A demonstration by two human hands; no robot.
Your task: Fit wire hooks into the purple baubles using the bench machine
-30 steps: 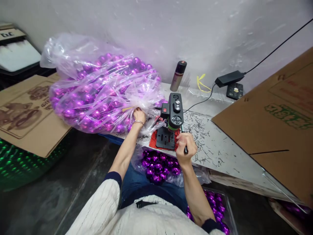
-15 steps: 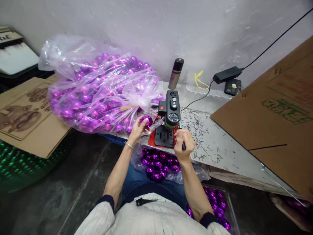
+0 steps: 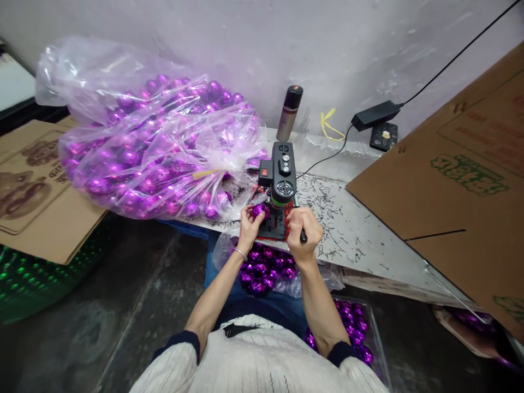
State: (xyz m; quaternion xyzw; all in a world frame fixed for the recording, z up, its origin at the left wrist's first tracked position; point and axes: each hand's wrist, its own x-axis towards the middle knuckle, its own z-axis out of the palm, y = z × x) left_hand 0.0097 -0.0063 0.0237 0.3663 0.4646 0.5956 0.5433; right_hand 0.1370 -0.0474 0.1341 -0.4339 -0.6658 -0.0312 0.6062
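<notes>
My left hand [image 3: 249, 226] is closed round a shiny purple faceted ball [image 3: 261, 210], holding it over the base plate at the left of a small black bench drill press [image 3: 284, 173]. The ball is beside the drill's lower end; whether they touch I cannot tell. My right hand [image 3: 303, 226] is wrapped round the black lever handle [image 3: 303, 237] on the machine's right side. A red sheet shows beneath the base. More purple balls [image 3: 262, 270] lie in clear plastic on my lap, under my wrists.
A large clear bag [image 3: 155, 158] of purple balls fills the table's left. Behind the machine stands a spray can [image 3: 289, 113]; a power adapter [image 3: 375, 115] lies farther right. Dark shavings litter the table [image 3: 347, 224]. A cardboard box [image 3: 450, 180] leans in from the right; a purple-filled tray [image 3: 374, 327] sits below.
My left hand has carried the purple ball rightward, from beside the bag to the drill press. My right hand has stayed on the lever. The whole view has shifted slightly.
</notes>
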